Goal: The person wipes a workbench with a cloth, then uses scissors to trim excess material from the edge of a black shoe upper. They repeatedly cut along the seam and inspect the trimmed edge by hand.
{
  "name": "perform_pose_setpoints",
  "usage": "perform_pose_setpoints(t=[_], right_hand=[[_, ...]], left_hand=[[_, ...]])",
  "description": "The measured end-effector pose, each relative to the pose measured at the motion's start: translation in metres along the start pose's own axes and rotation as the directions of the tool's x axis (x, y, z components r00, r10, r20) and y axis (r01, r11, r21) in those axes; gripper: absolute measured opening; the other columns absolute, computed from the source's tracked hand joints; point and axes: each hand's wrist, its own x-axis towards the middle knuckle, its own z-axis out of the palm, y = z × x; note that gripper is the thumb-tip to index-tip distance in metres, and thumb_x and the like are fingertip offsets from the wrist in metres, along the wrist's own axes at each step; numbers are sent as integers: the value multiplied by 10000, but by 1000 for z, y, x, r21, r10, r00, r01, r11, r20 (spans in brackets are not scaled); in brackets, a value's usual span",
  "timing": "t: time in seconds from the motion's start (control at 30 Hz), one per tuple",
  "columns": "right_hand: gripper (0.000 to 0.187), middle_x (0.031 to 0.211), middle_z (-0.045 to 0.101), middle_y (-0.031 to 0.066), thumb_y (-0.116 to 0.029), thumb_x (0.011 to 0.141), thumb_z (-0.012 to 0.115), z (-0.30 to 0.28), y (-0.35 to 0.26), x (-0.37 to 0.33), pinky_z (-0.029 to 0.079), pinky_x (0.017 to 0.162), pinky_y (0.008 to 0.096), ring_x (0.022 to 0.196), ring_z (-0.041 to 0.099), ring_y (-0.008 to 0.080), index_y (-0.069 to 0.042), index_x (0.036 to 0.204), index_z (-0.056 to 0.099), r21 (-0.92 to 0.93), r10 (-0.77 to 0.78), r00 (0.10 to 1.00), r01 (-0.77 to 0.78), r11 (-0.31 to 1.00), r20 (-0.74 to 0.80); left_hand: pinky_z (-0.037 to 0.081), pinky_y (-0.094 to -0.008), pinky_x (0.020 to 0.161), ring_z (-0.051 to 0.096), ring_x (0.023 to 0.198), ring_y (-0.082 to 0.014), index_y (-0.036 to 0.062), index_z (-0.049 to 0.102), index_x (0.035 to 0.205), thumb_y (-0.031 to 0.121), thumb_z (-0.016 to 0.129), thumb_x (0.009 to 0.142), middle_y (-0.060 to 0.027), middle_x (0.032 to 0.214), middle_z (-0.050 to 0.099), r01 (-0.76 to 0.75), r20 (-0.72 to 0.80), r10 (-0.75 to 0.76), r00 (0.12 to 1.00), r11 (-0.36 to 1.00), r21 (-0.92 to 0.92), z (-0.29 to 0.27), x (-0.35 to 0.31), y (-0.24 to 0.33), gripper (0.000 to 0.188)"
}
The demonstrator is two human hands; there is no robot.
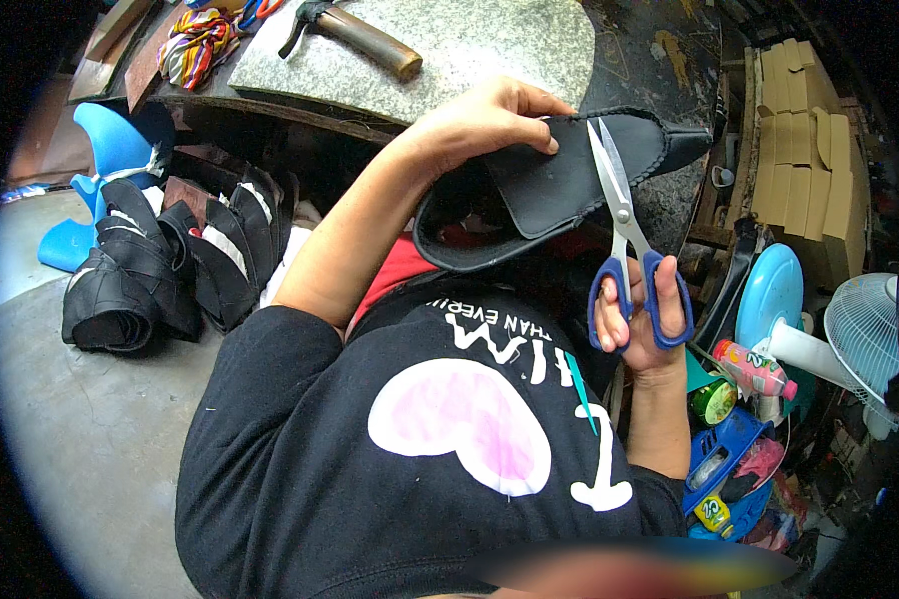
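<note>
A black leather shoe upper [554, 185] with a scalloped edge and a pointed end is pinched between the thumb and fingers of my left hand [499, 125], above my lap. In my right hand [649, 309] is a pair of scissors [621, 212] with blue handles, fingers and thumb through the loops. Its blades point away from me, slightly parted at the tips, and lie across the upper near the scalloped edge. Whether leather sits between the blades, I cannot tell.
Ahead, a bench carries a speckled stone slab [449, 65], a wooden-handled hammer [360, 40] and a striped cloth [198, 48]. Stacked black shoe pieces [130, 280] lie to the left beside a blue plastic piece [110, 140]. Right are cardboard boxes [799, 170], a fan [859, 329] and a bottle [754, 369].
</note>
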Motion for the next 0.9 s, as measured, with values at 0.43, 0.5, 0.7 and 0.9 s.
perform_pose_setpoints(t=[0.43, 0.5, 0.7, 0.9], right_hand=[[705, 484, 472, 50, -646, 948, 305, 0, -5, 8, 424, 414, 233, 388, 465, 142, 21, 868, 519, 16, 19, 1000, -18, 1000, -18], [700, 474, 456, 39, -646, 947, 313, -1, -2, 15, 417, 405, 221, 381, 456, 131, 17, 857, 517, 43, 9, 1000, -8, 999, -17], [635, 465, 433, -7, -637, 924, 397, 1, 13, 28, 383, 396, 193, 377, 441, 98, -20, 839, 520, 83, -60, 998, 57, 995, 30], [642, 476, 446, -5, -673, 906, 393, -4, 5, 27, 393, 437, 210, 397, 458, 112, -44, 854, 511, -76, -207, 974, 201, 977, -92]], left_hand=[[503, -227, 775, 632, 803, -111, -75, 621, 1166, 45, 627, 734, -87, 945, 694, 20, -6, -20, 1000, 1000, -14, 0, 1, 1, 449], [507, -230, 760, 634, 784, -119, -75, 631, 1151, 41, 627, 729, -92, 926, 696, 25, -15, -26, 1000, 1000, -19, 0, 2, 1, 437], [504, -234, 764, 633, 789, -116, -72, 647, 1126, 30, 628, 720, -92, 923, 700, 38, -52, -38, 998, 999, 14, 3, 2, -2, 418], [499, -243, 802, 634, 818, -121, -71, 641, 1138, 26, 630, 714, -96, 936, 702, 36, -33, -37, 999, 999, -25, 6, 1, -1, 434]])
